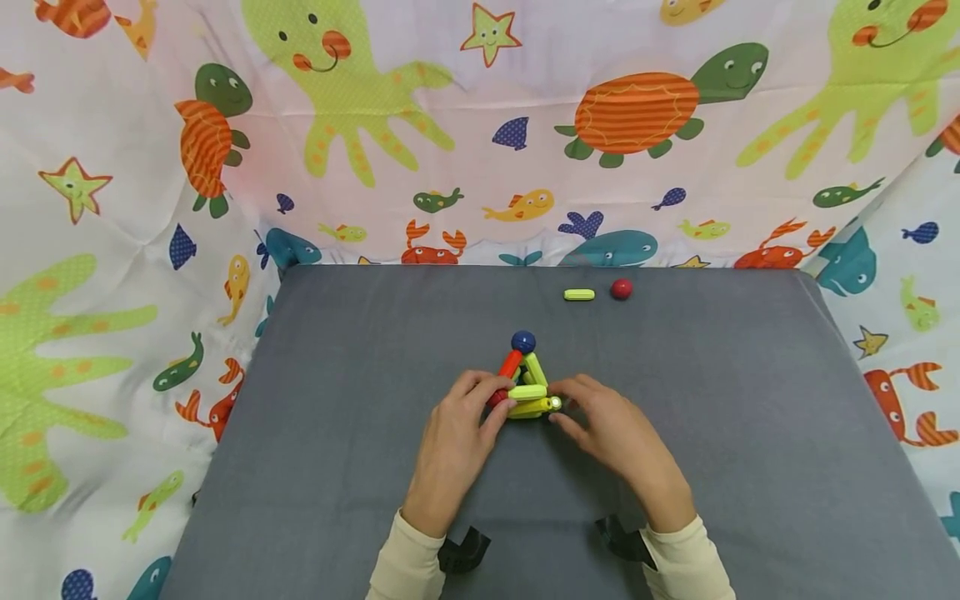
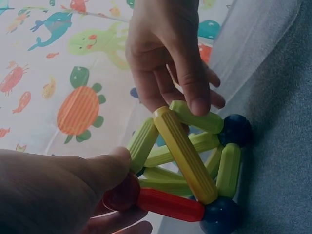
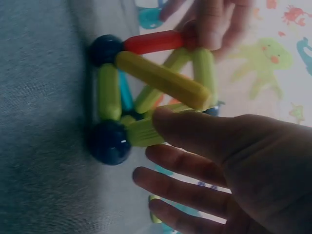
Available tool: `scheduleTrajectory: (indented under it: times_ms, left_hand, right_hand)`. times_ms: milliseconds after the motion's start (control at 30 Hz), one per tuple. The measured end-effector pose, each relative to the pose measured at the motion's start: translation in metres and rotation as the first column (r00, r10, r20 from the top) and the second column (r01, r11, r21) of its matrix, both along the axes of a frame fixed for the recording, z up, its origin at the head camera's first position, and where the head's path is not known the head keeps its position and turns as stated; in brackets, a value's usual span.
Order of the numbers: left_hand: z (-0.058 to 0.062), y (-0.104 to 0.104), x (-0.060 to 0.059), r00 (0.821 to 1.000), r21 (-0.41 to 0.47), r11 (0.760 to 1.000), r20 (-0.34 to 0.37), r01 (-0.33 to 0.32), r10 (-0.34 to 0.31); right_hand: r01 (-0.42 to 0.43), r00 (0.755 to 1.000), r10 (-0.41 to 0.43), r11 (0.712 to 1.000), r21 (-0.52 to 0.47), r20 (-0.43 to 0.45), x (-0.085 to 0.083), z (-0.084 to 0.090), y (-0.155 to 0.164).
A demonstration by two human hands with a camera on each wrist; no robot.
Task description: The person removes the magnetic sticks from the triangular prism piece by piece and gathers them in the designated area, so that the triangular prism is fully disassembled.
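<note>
A construction of magnetic rods and balls stands on the grey table in front of me. In the head view it shows a blue ball (image 1: 523, 342), a red rod (image 1: 511, 363) and lime rods (image 1: 527, 392). My left hand (image 1: 453, 446) grips the dark red ball (image 2: 122, 192) at its left corner. A yellow rod (image 2: 185, 156) slants across, one end at a dark blue ball (image 2: 220, 214), the other end close to the lime rods. My right hand (image 1: 618, 429) pinches a lime rod (image 3: 144, 131) on the right side, its other fingers spread. Fingers partly hide the joints.
A loose lime rod (image 1: 578, 295) and a red ball (image 1: 621, 289) lie near the far edge of the grey table (image 1: 345, 433). A sea-animal cloth (image 1: 480, 108) hangs behind and along the sides. Black straps (image 1: 465, 552) are at both wrists.
</note>
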State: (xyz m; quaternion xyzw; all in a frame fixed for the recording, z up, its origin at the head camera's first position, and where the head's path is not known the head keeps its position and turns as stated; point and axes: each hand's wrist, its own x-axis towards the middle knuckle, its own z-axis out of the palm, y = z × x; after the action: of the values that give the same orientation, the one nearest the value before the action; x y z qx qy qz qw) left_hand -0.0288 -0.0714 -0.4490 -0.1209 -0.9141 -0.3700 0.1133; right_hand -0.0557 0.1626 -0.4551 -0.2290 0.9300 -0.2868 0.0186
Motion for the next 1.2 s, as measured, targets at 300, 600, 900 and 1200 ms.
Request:
scheduleTrajectory:
  times_ms: [300,600,900,1200]
  left_hand:
    - [0.000,0.000,0.001,1.000,-0.004,1.000,-0.015,0.004,-0.004]
    - [0.003,0.001,-0.002,1.000,0.010,1.000,0.013,0.007,-0.007]
    - [0.002,-0.001,-0.002,1.000,0.004,1.000,0.020,0.006,-0.006]
    - [0.001,-0.001,0.000,1.000,-0.001,1.000,0.020,0.003,-0.003]
  right_hand:
    - [0.054,0.998,-0.054,0.998,-0.021,-0.013,0.001,-0.008,0.003]
    - [0.093,0.995,-0.092,0.996,-0.015,0.034,-0.003,-0.011,0.017]
    - [0.133,0.990,-0.135,0.989,0.067,0.032,-0.002,-0.015,0.025]
    - [0.128,0.991,-0.121,0.981,0.146,-0.055,-0.002,-0.025,0.020]
